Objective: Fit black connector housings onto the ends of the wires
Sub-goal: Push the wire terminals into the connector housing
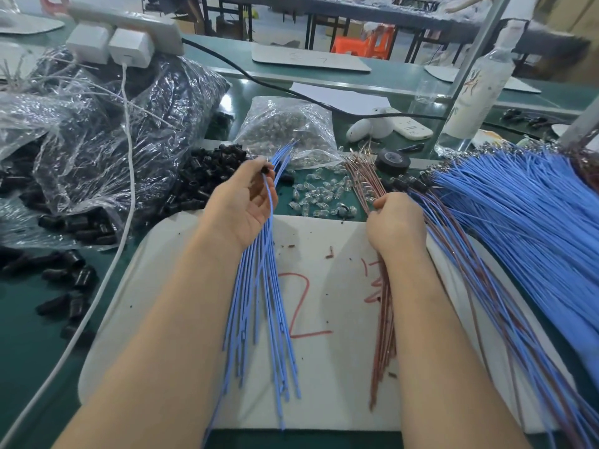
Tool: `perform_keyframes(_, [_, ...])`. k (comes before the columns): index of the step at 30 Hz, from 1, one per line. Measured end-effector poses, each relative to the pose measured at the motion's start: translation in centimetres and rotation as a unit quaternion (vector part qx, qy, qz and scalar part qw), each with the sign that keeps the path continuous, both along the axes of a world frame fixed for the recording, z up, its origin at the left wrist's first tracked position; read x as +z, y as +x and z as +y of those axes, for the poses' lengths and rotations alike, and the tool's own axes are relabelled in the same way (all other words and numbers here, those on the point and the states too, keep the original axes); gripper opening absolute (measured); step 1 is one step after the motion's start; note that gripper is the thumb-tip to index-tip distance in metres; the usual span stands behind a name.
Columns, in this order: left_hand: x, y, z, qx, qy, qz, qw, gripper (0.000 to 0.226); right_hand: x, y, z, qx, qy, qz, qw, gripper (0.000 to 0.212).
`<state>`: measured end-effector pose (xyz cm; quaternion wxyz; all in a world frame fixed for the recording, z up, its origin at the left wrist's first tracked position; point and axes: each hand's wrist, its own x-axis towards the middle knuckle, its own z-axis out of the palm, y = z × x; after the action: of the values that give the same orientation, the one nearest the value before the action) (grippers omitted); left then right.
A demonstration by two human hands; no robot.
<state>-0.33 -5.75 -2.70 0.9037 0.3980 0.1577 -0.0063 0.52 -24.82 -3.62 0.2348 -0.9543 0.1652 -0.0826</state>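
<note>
Head camera, wide-angle, looks forward-down, close over green workbench (29, 345).

I see a green counter (29, 345) with a white mat (327, 377) at its near edge, marked with red figures. Loose black connector housings (69, 283) are scattered on the left, beside crinkled plastic bags (97, 137) of more. A white cable (107, 273) runs across them. Behind the mat lie small clear parts (319, 196) and a clear bag (288, 128) of the same. A roll of black tape (393, 161) sits further back, and a thick heap of blue wires (525, 215) covers the right side.
</note>
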Motion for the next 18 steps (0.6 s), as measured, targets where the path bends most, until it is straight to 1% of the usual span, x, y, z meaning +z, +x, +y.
perform_keyframes(2, [-0.2, 0.0, -0.4, -0.037, 0.04, 0.004, 0.999, 0.016, 0.0, 0.0, 0.0, -0.006, 0.008, 0.001, 1.0, 0.022])
perform_keyframes(4, [-0.4, 0.0, -0.8, -0.057, 0.079, -0.009, 0.995, 0.014, -0.1, 0.1, 0.0, 0.009, -0.004, 0.017, 1.0, 0.026])
perform_keyframes(6, [-0.4, -0.1, -1.2, -0.073, 0.092, -0.017, 0.993, 0.011, -0.4, 0.2, 0.1, 0.018, -0.021, 0.022, 0.999, 0.031])
perform_keyframes(11, [-0.7, -0.2, -1.8, -0.099, 0.113, -0.01, 0.989, 0.008, -0.8, 0.4, 0.2, -0.002, -0.012, -0.005, 1.0, 0.022])
perform_keyframes(15, [-0.7, -0.3, -2.1, -0.101, 0.11, -0.017, 0.989, 0.009, -0.6, 0.3, -0.3, -0.013, 0.062, -0.094, 0.994, 0.013])
perform_keyframes(17, [-0.6, -0.4, -2.1, -0.114, 0.105, -0.032, 0.987, 0.014, 0.0, 0.1, -0.4, -0.003, 0.129, -0.159, 0.979, 0.005])
perform_keyframes(18, [-0.6, -0.5, -2.1, -0.132, 0.111, -0.045, 0.984, 0.012, 0.4, 0.0, -0.3, 0.007, 0.18, -0.188, 0.965, 0.003])
